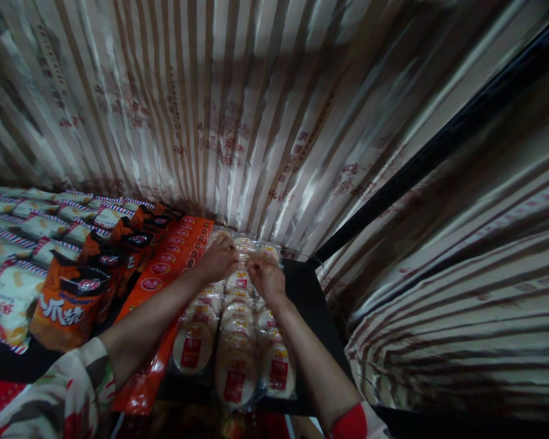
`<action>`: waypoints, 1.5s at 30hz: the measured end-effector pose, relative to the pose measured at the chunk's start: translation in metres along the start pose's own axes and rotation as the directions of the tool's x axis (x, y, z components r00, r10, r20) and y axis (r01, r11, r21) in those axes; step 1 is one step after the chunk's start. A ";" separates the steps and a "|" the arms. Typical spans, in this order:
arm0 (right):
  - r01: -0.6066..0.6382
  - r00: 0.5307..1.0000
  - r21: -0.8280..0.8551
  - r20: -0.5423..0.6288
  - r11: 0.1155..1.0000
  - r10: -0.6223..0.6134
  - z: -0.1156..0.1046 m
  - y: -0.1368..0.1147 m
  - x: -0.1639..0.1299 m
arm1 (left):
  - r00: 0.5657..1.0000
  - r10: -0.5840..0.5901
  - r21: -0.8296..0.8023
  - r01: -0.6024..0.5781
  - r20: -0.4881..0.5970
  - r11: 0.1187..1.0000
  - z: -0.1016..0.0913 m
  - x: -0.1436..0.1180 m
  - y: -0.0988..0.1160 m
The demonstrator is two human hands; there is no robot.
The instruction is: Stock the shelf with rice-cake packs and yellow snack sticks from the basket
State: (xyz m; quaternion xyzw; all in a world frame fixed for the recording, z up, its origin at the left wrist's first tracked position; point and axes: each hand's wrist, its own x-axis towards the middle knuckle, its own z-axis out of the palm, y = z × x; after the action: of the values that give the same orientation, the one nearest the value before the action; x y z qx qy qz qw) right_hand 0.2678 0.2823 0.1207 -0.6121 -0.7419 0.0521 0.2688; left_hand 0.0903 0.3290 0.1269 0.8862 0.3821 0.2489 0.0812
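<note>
Both my hands reach to the far part of overlapping rows of round, pale crackers in clear wrappers with red labels. My left hand [222, 259] has its fingers curled closed over the back of the left and middle rows. Close beside it, my right hand [266, 277] is pinched at the back of the middle row, thumb and fingers together. Both sets of fingertips seem to be on a clear cracker packet [240, 283], whose edges are partly hidden. Nearest me lie the front packets, a middle one [235, 378] and a right one [277, 369].
Left of the crackers lies a long orange strip of packets [160, 268]. Further left stand orange-and-black snack bags [73, 305] and white snack bags [16, 299]. A black table edge [320, 311], a dark pole [421, 152] and striped curtain fabric [238, 122] bound the right and back.
</note>
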 end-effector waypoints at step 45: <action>0.154 0.981 -0.099 0.135 0.983 -0.140 -0.012 -0.012 -0.018 | 0.999 0.032 0.013 -0.032 0.006 0.999 0.002 -0.010 0.003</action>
State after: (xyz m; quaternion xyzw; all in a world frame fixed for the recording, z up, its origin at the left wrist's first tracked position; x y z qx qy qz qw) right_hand 0.2646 0.2596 0.1304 -0.5646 -0.8026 0.0304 0.1900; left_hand 0.0876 0.3196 0.1228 0.8935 0.3695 0.2449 0.0724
